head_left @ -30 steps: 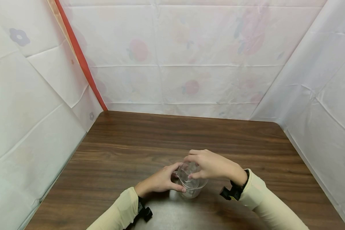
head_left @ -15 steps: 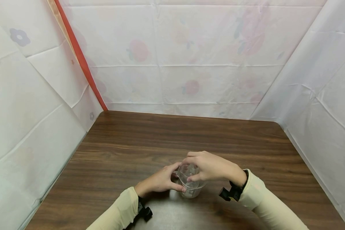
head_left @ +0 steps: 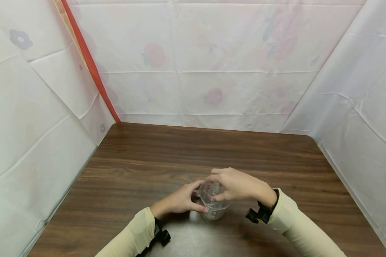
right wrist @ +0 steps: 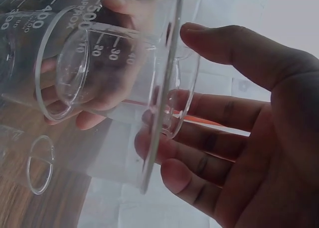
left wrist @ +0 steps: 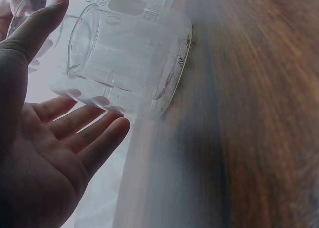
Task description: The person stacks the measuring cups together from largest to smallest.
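A large clear glass beaker [head_left: 214,215] with white volume marks stands upright on the table. My left hand [head_left: 180,201] curves round its left side, thumb in front and fingers behind. Inside it, a smaller glass beaker [left wrist: 117,49] shows through the wall in the left wrist view. Over the large beaker's mouth, my right hand [head_left: 236,184] holds a small graduated beaker [right wrist: 117,49] by its rim between thumb and fingers. That small beaker reaches down through the large rim [right wrist: 162,106]. Its exact contact with the beaker below cannot be made out through the glass.
The brown wood-grain table [head_left: 141,157] extends around the hands. Pale printed sheets [head_left: 193,64] rise behind it and on both sides, with a red strip [head_left: 90,64] at the back left. A glass ring [right wrist: 41,164] appears low in the right wrist view, perhaps a reflection.
My right hand dips slightly with the small beaker, then comes back up a little. My left hand stays round the large beaker.
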`<state>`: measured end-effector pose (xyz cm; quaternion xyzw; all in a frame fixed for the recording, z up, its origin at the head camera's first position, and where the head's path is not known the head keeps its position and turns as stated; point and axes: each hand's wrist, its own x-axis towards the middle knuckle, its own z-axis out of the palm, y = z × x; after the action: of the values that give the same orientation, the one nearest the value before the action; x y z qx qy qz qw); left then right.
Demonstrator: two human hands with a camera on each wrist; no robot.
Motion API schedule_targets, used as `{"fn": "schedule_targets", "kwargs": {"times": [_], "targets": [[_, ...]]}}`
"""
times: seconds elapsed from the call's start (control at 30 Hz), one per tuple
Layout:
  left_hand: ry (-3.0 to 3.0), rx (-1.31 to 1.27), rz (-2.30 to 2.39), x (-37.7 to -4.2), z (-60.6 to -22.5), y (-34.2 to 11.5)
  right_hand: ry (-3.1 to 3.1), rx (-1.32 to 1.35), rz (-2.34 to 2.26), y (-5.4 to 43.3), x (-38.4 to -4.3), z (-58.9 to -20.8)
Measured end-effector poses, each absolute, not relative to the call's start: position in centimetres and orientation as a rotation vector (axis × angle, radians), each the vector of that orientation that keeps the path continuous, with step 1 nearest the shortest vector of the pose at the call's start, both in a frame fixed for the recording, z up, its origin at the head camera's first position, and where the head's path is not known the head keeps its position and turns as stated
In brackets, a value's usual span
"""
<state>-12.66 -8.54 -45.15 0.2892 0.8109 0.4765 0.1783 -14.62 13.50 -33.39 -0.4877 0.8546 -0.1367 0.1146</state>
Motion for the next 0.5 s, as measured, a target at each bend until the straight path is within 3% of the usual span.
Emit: {"fn": "schedule_targets", "kwargs": {"times": [0.5], "targets": [[2.300, 0.802, 1.358, -12.6, -45.0, -8.4, 2.512, -1.524, -0.282, 13.2, -14.4, -34.5]]}}
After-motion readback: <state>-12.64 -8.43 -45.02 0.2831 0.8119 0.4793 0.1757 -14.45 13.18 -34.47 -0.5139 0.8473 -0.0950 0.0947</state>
